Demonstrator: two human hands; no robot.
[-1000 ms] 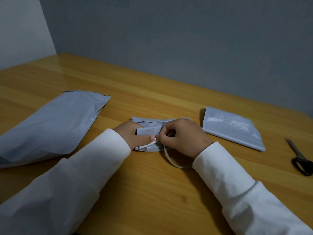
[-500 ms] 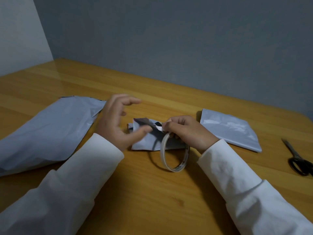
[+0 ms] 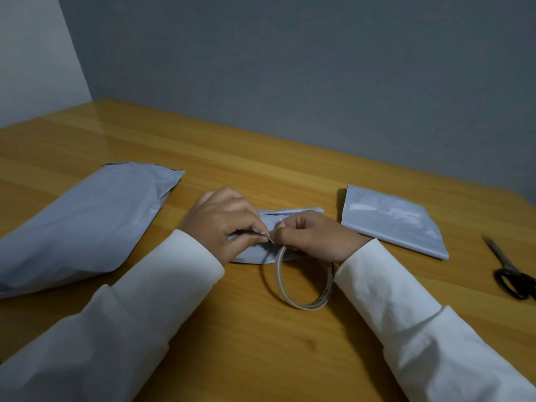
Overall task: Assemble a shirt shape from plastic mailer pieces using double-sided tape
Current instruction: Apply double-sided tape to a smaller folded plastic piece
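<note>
left hand (image 3: 223, 224): fingers pinching the tape end over the small piece (image 3: 290, 216) | right hand (image 3: 316, 236): fingers gripping the tape roll (image 3: 301, 282), standing on edge, centre-near of worktop (image 3: 261, 343) | large piece (image 3: 81, 224) lying left | folded piece (image 3: 391, 221) lying right | scissors (image 3: 510, 271) sitting far right

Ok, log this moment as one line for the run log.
step: taping small mailer piece | left hand: pinches tape end | right hand: holds tape roll | scissors: untouched, far right
</note>
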